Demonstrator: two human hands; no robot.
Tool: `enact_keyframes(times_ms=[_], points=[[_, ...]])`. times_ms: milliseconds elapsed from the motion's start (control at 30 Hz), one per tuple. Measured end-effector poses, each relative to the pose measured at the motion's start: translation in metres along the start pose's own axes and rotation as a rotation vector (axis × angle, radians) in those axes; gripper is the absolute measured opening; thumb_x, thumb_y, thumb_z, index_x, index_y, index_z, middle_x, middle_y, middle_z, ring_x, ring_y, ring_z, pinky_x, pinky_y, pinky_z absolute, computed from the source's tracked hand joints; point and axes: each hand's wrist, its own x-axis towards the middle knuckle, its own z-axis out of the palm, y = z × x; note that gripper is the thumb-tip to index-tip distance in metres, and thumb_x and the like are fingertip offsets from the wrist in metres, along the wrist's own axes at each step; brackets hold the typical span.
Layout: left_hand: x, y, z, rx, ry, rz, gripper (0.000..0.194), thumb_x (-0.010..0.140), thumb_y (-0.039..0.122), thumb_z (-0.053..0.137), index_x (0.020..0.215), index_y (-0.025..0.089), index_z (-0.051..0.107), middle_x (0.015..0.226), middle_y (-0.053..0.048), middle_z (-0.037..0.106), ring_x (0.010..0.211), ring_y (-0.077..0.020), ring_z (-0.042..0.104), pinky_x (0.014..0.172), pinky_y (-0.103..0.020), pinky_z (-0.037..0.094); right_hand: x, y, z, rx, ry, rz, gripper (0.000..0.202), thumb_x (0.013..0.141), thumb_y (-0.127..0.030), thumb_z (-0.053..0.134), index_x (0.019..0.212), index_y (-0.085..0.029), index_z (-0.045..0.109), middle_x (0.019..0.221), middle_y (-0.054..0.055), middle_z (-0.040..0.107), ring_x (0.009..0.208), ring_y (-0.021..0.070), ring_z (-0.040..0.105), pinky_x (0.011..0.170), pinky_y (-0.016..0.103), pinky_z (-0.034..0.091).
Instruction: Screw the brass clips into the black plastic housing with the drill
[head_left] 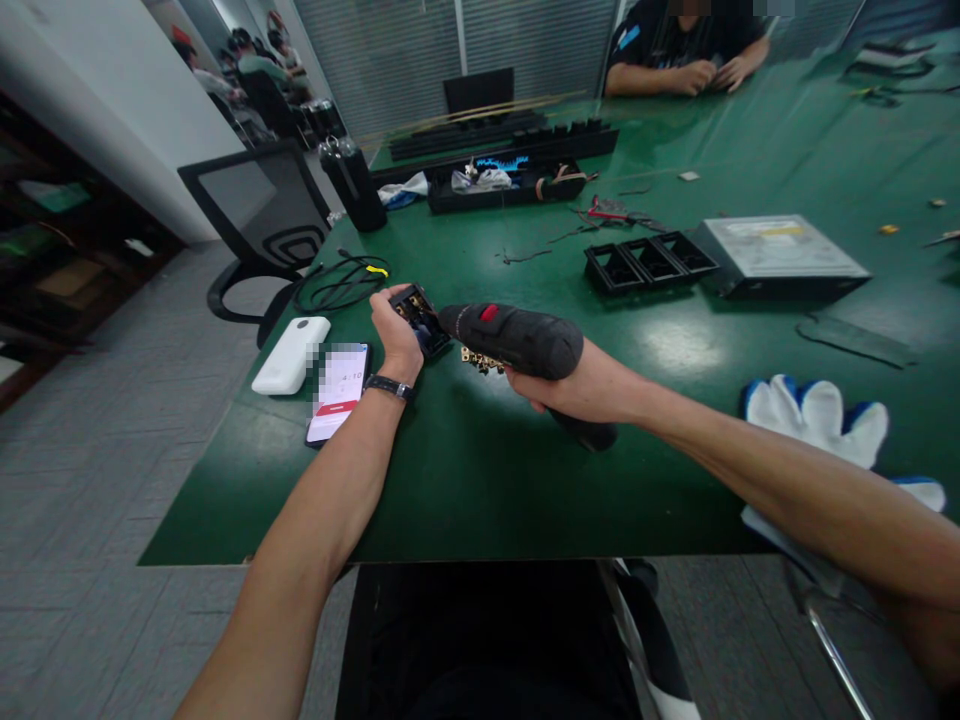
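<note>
My left hand grips a small black electrical part with brass contacts, held on the green table. My right hand is wrapped around the handle of a black electric screwdriver with a red switch. Its nose points left and meets the part. Several small brass pieces lie on the table just under the tool. A dark watch band sits on my left wrist.
A phone and a white power bank lie left of my hand, with a coiled black cable behind. Black frames, a flat grey drive, parts trays and white-blue gloves lie around. Another person sits across.
</note>
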Motion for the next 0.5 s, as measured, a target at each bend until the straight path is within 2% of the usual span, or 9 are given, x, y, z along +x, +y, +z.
enact_keyframes(times_ms=[100, 267, 500], points=[[-0.0002, 0.0001, -0.0001, 0.000, -0.007, 0.002, 0.038, 0.090, 0.056, 0.048, 0.088, 0.022, 0.064, 0.084, -0.004, 0.071, 0.067, -0.0178, 0.067, 0.063, -0.029, 0.053, 0.0003, 0.0009, -0.0001, -0.009, 0.001, -0.006, 0.055, 0.083, -0.010, 0.063, 0.138, -0.012, 0.064, 0.068, -0.005, 0.062, 0.051, 0.0122, 0.054, 0.050, 0.026, 0.046], [-0.0012, 0.0004, 0.0011, -0.007, 0.009, -0.001, 0.036, 0.089, 0.054, 0.048, 0.087, 0.022, 0.064, 0.082, -0.004, 0.071, 0.067, -0.0172, 0.067, 0.061, -0.028, 0.052, 0.0016, 0.0000, 0.0004, -0.003, 0.022, -0.109, 0.060, 0.082, -0.010, 0.064, 0.142, -0.016, 0.063, 0.067, -0.004, 0.061, 0.062, 0.0159, 0.056, 0.057, 0.028, 0.047], [-0.0008, 0.0008, 0.0015, -0.005, 0.015, -0.003, 0.036, 0.089, 0.055, 0.047, 0.087, 0.022, 0.063, 0.081, -0.004, 0.070, 0.067, -0.0169, 0.066, 0.062, -0.028, 0.052, 0.0010, -0.0011, 0.0000, -0.005, 0.003, -0.051, 0.061, 0.083, -0.011, 0.064, 0.144, -0.014, 0.062, 0.067, -0.005, 0.061, 0.057, 0.0142, 0.052, 0.056, 0.028, 0.046]])
